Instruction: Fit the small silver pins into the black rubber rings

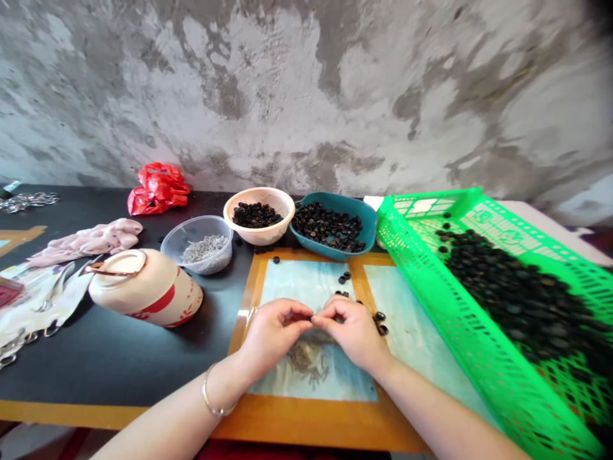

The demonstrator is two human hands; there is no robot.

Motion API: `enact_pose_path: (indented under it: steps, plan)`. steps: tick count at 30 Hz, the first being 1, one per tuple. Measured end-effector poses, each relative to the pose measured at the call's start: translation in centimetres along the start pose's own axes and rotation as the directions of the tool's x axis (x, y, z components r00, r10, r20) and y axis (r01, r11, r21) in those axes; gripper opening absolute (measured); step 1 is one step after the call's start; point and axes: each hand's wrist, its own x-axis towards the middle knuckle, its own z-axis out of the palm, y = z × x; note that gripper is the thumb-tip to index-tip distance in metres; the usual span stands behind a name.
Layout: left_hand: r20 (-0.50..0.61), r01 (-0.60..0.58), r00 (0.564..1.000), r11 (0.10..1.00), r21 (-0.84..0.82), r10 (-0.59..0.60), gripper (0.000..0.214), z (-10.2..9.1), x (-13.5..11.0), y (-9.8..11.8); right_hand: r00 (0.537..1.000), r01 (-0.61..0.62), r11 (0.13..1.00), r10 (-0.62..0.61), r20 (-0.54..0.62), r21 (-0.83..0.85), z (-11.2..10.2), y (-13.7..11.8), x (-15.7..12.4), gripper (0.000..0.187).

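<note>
A stained concrete wall (306,96) closes off the top; a green plastic crate (460,338) tilts in along the right edge, hemming us in. On the black tabletop (110,364), at centre on an orange-framed mat (311,287), our left hand (275,335) and right hand (349,332) pinch together on a small dark bead (311,317).

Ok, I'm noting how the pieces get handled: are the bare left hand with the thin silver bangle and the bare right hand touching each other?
Touching. The head view shows the left hand and right hand meeting at the fingertips around a small dark piece.
</note>
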Motion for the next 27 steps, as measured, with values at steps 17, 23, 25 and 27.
enact_pose_path:
  steps: [17,23,25,27]
  plan:
    - [0.050,0.223,0.974,0.907,-0.358,-0.220,0.033,-0.3,1.1,0.4,0.984,-0.159,0.756,0.177,-0.035,-0.636,-8.0,1.2,2.1,0.016]
    - [0.074,0.221,0.975,0.916,-0.335,-0.209,0.032,-0.4,1.0,0.5,0.956,-0.150,0.696,0.282,0.076,-0.702,-7.7,1.5,2.0,0.011]
    - [0.065,0.218,0.976,0.921,-0.323,-0.208,0.031,-0.4,0.9,0.5,0.960,-0.136,0.714,0.266,0.085,-0.687,-7.6,1.6,2.0,0.010]
    - [0.055,0.216,0.976,0.923,-0.318,-0.209,0.030,-0.4,0.9,0.5,0.965,-0.141,0.746,0.251,0.079,-0.651,-7.8,1.7,2.0,0.009]
